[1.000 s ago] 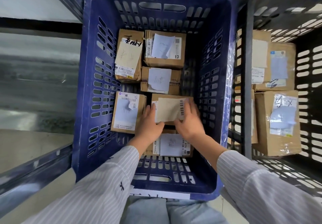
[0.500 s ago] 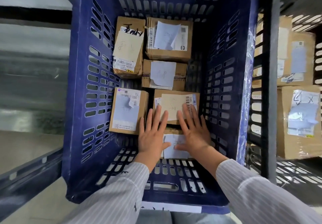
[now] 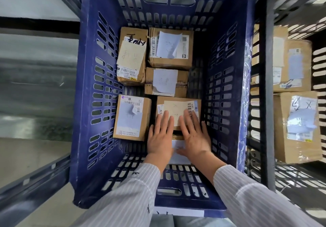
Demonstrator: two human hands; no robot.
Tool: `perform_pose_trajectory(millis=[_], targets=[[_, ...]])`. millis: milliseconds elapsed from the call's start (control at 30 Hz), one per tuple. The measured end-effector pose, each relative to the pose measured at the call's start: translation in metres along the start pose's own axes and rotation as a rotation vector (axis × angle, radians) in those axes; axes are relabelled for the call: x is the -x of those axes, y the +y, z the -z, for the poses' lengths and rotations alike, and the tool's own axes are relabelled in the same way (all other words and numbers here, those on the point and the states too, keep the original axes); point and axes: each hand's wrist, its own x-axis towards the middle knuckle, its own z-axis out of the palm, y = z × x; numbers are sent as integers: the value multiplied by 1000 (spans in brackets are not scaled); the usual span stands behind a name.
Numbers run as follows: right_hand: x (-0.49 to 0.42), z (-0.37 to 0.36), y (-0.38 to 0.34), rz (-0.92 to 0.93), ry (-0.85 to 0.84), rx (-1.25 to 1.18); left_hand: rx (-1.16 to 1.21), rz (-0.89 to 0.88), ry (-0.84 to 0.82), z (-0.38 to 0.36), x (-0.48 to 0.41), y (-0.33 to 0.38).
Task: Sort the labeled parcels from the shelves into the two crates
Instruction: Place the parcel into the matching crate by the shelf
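A brown cardboard parcel point(image 3: 178, 106) bearing a barcode label lies in the blue crate point(image 3: 84, 103). Left hand point(image 3: 159, 138) and right hand point(image 3: 194, 136) press it, fingers flat, grasping nothing.

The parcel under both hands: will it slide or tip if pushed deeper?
Probably stiff: the parcel is a squared cardboard box. Likely slides rather than tips, being low and flat. Its paper label may snag.
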Motion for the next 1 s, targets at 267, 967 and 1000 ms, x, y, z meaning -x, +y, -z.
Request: perform_pose_trajectory(millis=[267,967,1000], targets=[[-8,0,9,75,-44,-137,-3,-59,-110,3,-8,-13],[160,179,5,75,190,-246,-327,-57,226,200,145,-6],[170,187,4,68,238,-249,-331,-63,251,211,150,-1]])
